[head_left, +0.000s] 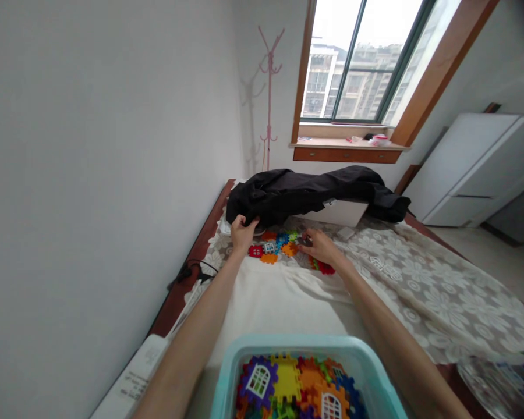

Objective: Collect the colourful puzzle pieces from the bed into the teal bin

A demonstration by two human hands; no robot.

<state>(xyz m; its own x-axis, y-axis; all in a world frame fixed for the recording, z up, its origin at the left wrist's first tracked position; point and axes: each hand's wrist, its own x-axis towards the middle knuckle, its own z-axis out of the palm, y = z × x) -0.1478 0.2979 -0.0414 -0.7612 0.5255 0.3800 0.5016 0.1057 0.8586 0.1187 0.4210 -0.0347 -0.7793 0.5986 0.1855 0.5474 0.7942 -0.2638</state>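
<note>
Both my arms stretch far forward over a bed. My left hand (243, 231) grips the edge of a black jacket (305, 192) that lies across the bed's far end. My right hand (321, 247) rests on a scatter of colourful toy building tiles (274, 249) on the lace bedspread, fingers curled over some of them; whether it holds one I cannot tell. A light blue plastic bin (227, 378) close to me holds several more tiles, purple, yellow and orange, some with little white windows.
A white lace bedspread (441, 285) covers the bed. A black cable (192, 271) lies at the left edge by the wall. A pink coat stand (269, 93), a window sill (349, 152) and a white cabinet (471, 169) stand beyond.
</note>
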